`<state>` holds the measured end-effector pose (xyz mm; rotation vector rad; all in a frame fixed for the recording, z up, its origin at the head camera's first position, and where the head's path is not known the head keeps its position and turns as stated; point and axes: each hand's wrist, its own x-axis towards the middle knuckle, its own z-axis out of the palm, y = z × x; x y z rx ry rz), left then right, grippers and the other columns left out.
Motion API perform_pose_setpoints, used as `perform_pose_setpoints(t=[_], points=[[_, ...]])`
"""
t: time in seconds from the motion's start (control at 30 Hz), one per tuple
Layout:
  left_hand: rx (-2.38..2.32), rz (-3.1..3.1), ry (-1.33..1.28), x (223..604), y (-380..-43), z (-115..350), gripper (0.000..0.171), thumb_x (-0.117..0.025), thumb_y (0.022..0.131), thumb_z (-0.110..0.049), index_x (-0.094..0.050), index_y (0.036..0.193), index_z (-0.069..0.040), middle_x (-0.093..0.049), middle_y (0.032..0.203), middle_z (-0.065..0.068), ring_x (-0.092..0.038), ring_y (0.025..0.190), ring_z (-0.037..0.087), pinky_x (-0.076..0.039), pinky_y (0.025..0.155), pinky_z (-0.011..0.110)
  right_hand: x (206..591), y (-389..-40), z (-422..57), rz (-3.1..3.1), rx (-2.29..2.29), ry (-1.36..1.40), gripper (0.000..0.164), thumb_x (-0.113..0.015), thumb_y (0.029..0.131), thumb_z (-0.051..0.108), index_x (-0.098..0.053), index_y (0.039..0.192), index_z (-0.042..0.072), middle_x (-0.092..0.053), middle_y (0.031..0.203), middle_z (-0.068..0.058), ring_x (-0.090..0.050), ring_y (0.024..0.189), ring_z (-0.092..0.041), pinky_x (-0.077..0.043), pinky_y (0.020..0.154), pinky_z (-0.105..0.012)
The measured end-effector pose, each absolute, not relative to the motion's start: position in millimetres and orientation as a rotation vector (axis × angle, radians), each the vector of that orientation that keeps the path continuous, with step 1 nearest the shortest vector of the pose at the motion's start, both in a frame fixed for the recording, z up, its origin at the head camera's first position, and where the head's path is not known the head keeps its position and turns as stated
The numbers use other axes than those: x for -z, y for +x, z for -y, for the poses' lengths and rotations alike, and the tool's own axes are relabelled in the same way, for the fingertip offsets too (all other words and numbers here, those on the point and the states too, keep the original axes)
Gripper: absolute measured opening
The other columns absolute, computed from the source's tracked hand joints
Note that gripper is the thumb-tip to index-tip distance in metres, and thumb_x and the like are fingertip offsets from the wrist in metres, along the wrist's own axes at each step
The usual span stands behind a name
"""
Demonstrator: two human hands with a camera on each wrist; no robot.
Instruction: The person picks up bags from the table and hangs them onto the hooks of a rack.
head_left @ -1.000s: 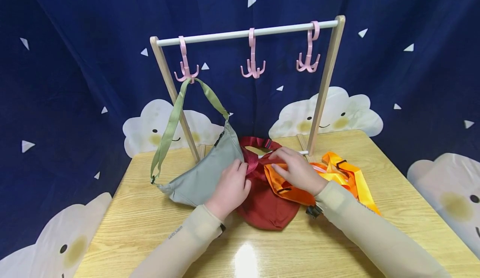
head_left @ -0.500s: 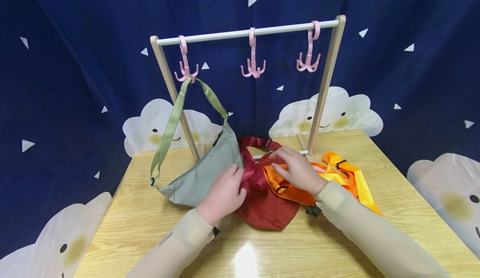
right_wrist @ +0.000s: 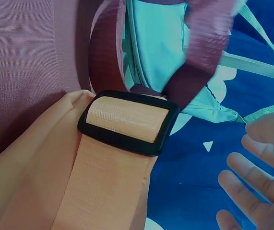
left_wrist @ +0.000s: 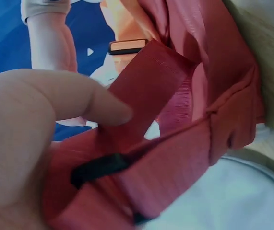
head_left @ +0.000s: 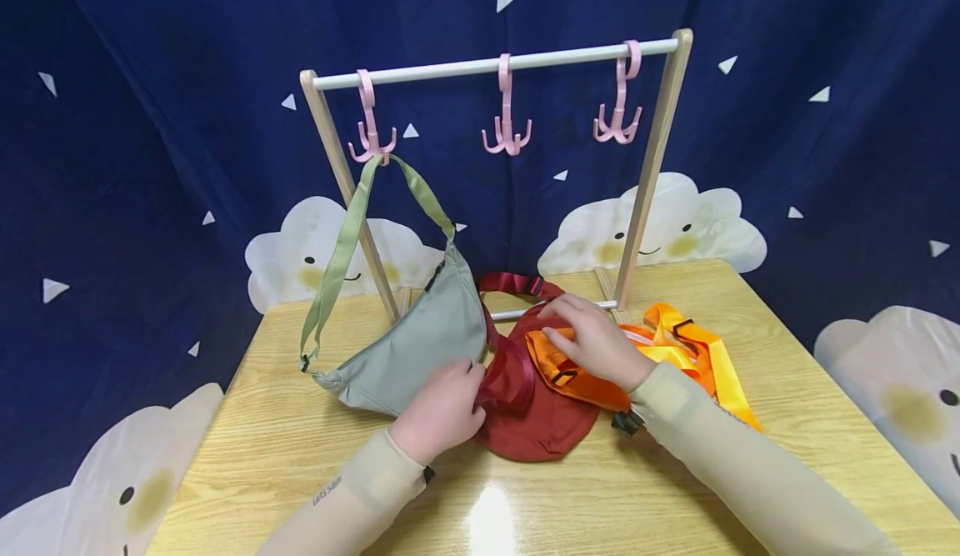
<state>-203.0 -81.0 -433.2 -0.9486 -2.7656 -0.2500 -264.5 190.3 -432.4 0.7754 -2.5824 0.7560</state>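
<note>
My left hand (head_left: pixel 441 410) grips the webbing strap (left_wrist: pixel 146 96) of a dark red bag (head_left: pixel 551 423), near a black buckle (left_wrist: pixel 101 168); the thumb lies over the strap. The red bag lies on the table, partly beneath an orange bag (head_left: pixel 588 392). Over the orange bag hovers my right hand (head_left: pixel 596 346), its fingers apart and relaxed. In the right wrist view the orange strap's black slider (right_wrist: pixel 163 127) sits beside those fingers, not held. A grey-green bag (head_left: pixel 420 348) hangs by its green strap (head_left: pixel 345 247) from the left pink hook (head_left: pixel 372 135), its lower part near the table.
A wooden rack with a white rail (head_left: pixel 450 69) stands at the back. Two more pink hooks, one in the middle (head_left: pixel 506 127) and one at the right (head_left: pixel 618 114), hang from it. Yellow-orange straps (head_left: pixel 720 364) trail across the table (head_left: pixel 810 456) on the right.
My left hand has drawn down and left, toward me, and the red strap has come with it over the red bag. My right hand has stayed in place.
</note>
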Motion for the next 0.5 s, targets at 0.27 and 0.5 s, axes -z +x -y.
perform_pose_setpoints(t=[0.27,0.5], points=[[0.013,2.882,-0.918,442,-200,81,0.030,-0.082,0.077,-0.025,-0.067,0.096,-0.008,-0.063,0.085,0.005,-0.063,0.081,0.026,-0.050,0.073,0.039,434,-264,-190,2.554,-0.735,0.787,0.017,-0.074,0.095,0.018,-0.070,0.111,0.014,-0.068,0.110,-0.001,-0.069,0.103,-0.023,-0.056,0.095,-0.044],[-0.160,2.880,-0.883,449,-201,70,0.045,-0.086,0.078,-0.048,-0.070,0.100,-0.013,-0.066,0.091,0.002,-0.065,0.088,0.022,-0.047,0.077,0.038,436,-264,-189,2.556,-0.744,0.788,0.018,-0.075,0.095,0.017,-0.070,0.111,0.013,-0.068,0.110,-0.001,-0.069,0.104,-0.022,-0.056,0.095,-0.044]])
